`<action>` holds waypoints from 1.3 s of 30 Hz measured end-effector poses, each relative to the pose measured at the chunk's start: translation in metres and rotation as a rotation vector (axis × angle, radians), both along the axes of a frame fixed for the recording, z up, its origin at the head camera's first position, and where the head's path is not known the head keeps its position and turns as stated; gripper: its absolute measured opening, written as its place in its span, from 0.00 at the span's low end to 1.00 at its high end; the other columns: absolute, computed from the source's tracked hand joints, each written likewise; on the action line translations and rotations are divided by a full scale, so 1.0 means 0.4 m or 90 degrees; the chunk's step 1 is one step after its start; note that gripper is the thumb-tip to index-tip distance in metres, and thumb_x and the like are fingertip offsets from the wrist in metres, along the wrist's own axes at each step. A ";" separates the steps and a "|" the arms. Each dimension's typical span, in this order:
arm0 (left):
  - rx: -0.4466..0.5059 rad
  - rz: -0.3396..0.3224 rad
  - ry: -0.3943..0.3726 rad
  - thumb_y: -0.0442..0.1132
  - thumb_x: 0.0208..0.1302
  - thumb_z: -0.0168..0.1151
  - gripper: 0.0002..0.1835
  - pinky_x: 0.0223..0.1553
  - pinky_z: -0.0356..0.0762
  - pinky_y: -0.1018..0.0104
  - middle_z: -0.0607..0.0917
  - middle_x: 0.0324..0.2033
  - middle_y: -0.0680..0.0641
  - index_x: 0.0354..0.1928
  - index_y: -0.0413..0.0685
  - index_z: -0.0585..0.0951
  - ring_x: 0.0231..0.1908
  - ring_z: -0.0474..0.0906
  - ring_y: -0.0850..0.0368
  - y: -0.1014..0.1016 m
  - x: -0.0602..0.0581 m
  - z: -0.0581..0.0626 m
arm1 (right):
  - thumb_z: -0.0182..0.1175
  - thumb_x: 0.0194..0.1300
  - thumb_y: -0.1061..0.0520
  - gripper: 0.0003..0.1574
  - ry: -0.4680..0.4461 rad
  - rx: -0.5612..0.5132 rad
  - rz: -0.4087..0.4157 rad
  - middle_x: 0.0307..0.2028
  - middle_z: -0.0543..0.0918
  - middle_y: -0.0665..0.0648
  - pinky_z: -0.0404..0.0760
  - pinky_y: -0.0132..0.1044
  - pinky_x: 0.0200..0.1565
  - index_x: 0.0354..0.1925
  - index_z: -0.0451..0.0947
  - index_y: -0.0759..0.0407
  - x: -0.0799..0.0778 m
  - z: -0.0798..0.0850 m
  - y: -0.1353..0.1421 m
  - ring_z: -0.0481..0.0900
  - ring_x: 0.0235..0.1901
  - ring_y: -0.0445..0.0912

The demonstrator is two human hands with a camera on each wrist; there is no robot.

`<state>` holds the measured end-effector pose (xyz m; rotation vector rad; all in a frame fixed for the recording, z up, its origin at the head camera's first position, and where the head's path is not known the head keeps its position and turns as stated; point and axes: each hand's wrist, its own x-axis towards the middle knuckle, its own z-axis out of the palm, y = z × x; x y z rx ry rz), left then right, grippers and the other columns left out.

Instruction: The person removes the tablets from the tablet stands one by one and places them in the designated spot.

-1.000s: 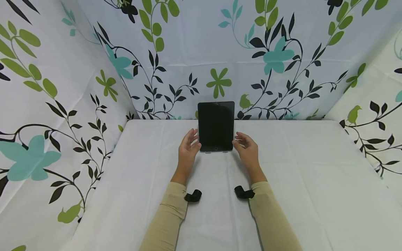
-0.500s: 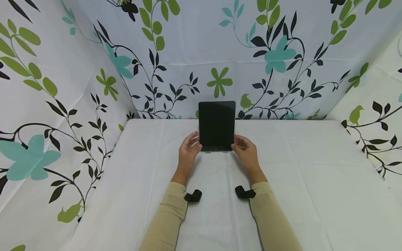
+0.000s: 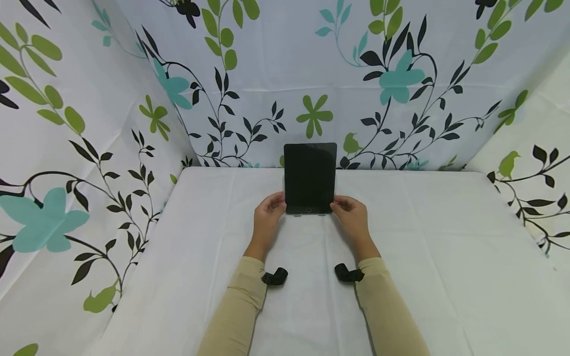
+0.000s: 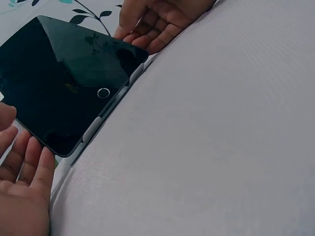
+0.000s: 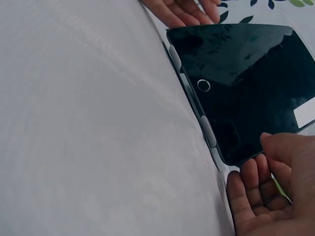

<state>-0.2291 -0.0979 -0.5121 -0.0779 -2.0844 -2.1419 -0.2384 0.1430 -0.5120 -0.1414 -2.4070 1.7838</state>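
Note:
A black tablet [image 3: 309,178] with a dark screen and a round home button stands propped up, leaning back, near the table's far edge. Two small pale clips of a stand [image 5: 207,132] catch its lower edge. My left hand [image 3: 268,217] holds the tablet's lower left side, thumb toward the front and fingers at the edge. On the opposite side my right hand [image 3: 353,217] pinches the lower right edge, thumb in front. From the right wrist, the right thumb [image 5: 275,145] shows right at the edge, with curled fingers below. Most of the stand is hidden behind the tablet.
A white cloth covers the table [image 3: 401,277]. Behind it and at both sides hang white curtains [image 3: 276,59] printed with leaves, flowers and birds. Black wrist cameras [image 3: 274,277] sit on both sleeved forearms.
Both hands have drawn their fingers in closer to the tablet's lower sides, the left fingers dropping slightly and the right thumb coming onto the edge. The tablet stays in place; the head view shifts slightly.

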 end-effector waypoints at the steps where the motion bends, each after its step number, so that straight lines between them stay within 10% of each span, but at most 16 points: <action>1: -0.009 0.011 -0.005 0.31 0.70 0.62 0.17 0.53 0.79 0.78 0.84 0.55 0.39 0.60 0.40 0.82 0.57 0.80 0.48 0.002 -0.001 -0.002 | 0.67 0.68 0.58 0.18 -0.006 0.001 -0.005 0.49 0.87 0.64 0.78 0.20 0.41 0.54 0.85 0.63 0.000 0.003 0.000 0.82 0.40 0.36; 29: -0.025 -0.015 -0.038 0.21 0.66 0.56 0.25 0.53 0.76 0.79 0.80 0.56 0.35 0.65 0.38 0.77 0.58 0.77 0.44 0.010 -0.004 0.000 | 0.67 0.63 0.65 0.14 0.007 -0.011 -0.045 0.43 0.83 0.62 0.76 0.22 0.39 0.48 0.81 0.67 -0.004 -0.012 -0.031 0.79 0.38 0.42; 39: -0.021 -0.019 -0.070 0.22 0.66 0.58 0.27 0.53 0.77 0.76 0.78 0.54 0.37 0.67 0.39 0.76 0.60 0.76 0.44 0.008 0.023 0.055 | 0.67 0.63 0.67 0.13 0.025 -0.046 -0.018 0.40 0.82 0.61 0.77 0.21 0.39 0.46 0.80 0.69 -0.003 -0.008 -0.027 0.78 0.36 0.39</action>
